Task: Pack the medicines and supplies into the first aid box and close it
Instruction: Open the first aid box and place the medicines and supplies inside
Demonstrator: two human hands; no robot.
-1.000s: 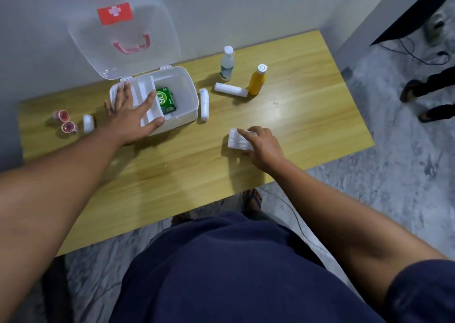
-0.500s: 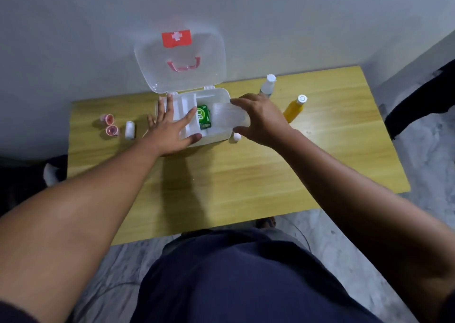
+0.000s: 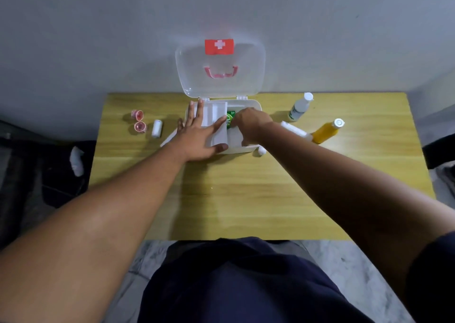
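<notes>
Wood table (image 3: 246,199) w/ white first aid box (image 3: 254,104) at back centre, clear lid (image 3: 246,76) up vs. the wall. Left grip (image 3: 197,135) lies flat, fingers straight & spread, pressing the white tray insert (image 3: 212,114) over the box's left part. Right grip (image 3: 251,125) dips into the right compartment, beside the green packet (image 3: 230,118); fingers hidden, so can't tell if it holds anything. Rt of box: orange bottle (image 3: 325,132) & white bottle (image 3: 300,108) standing, white tube (image 3: 294,129) lying btwn. Left of box: white roll (image 3: 156,128), two pink cups (image 3: 139,126).
</notes>
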